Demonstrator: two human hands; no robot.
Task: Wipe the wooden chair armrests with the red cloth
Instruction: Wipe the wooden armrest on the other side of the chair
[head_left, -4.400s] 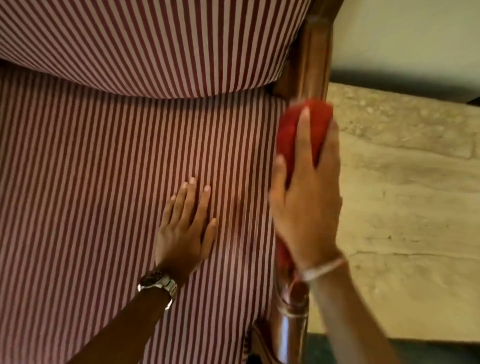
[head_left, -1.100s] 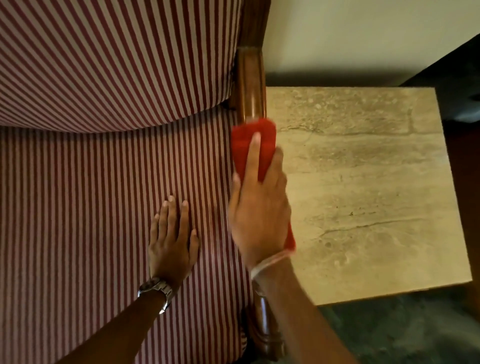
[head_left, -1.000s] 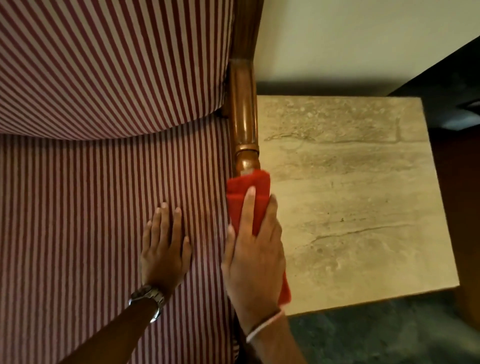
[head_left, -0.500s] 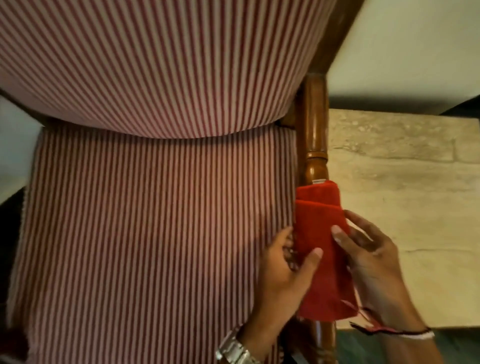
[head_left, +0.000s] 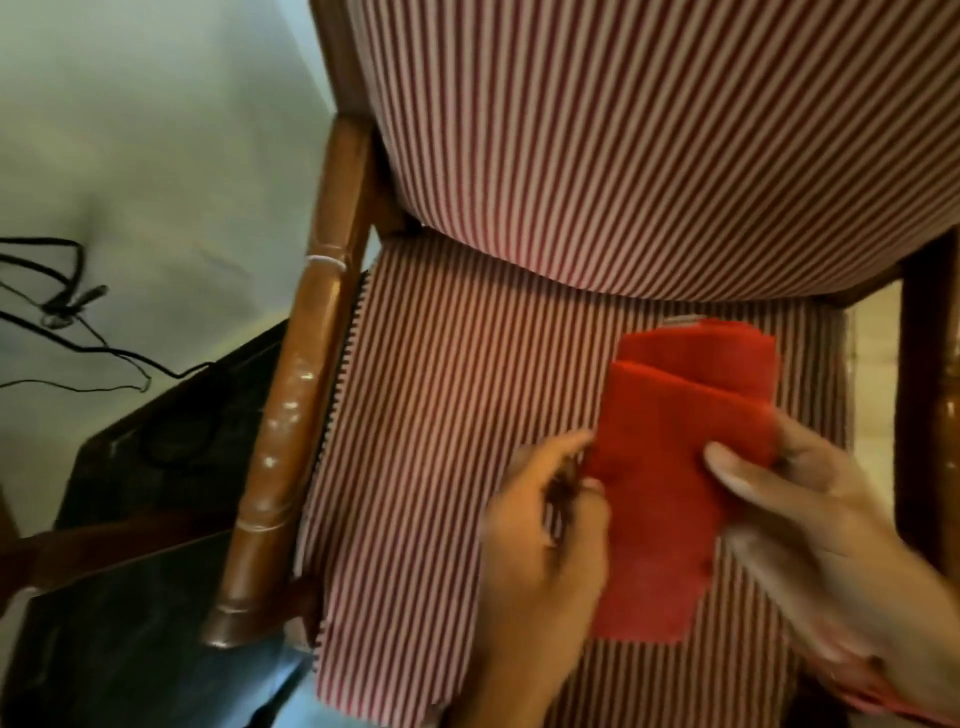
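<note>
— Two hands are nearest the camera, both on the red cloth (head_left: 675, 467). What does each do?

— Left hand (head_left: 540, 551) pinches the cloth's left edge, fingers curled closed on it. Right hand (head_left: 810, 525) grips the right edge, its thumb (head_left: 727, 462) lying across the top of the fabric. Both are blurred.

— Where is the cloth?

— Folded, with a second layer showing at its far end, held over the striped seat (head_left: 441, 441) toward the seat's right side. Whether it touches the seat, I cannot tell.

— And the armrests?

— Left armrest (head_left: 291, 415), turned glossy wood with pale specks, runs along the seat's left edge, well apart from the cloth. Right armrest (head_left: 930, 415) is only partly in view, dark, at the picture's right edge, just beyond the right hand.

— Farther off?

— Striped backrest (head_left: 649, 140) bulges over the seat. Left of the chair stands a dark case (head_left: 156, 467), and black cables (head_left: 67, 306) trail over the pale floor (head_left: 156, 130).
</note>
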